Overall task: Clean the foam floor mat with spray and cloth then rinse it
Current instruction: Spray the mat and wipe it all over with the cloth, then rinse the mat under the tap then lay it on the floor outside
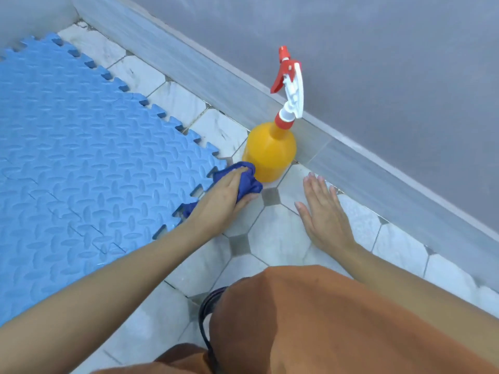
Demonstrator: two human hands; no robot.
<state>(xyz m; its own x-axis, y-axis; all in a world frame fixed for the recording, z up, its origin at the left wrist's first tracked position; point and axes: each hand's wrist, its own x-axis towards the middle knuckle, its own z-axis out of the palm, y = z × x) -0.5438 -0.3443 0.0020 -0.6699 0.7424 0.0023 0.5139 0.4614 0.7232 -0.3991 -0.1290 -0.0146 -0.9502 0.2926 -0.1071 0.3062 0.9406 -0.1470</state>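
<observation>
A light blue foam mat [81, 163] with puzzle-tooth edges covers the floor on the left. At its right edge my left hand [224, 198] grips a crumpled dark blue cloth [249, 179], partly on the mat's edge and partly on the tiles. Just beyond the cloth an orange spray bottle [270, 152] with a red and white trigger head stands upright on the tiles near the wall. My right hand [322, 211] lies flat on the tiles to the right of the bottle, fingers spread, holding nothing.
White marble tiles [275, 238] with small grey insets cover the floor. A grey skirting board [378, 168] and grey wall run diagonally behind the bottle. My orange-clad knees [324, 319] fill the lower right.
</observation>
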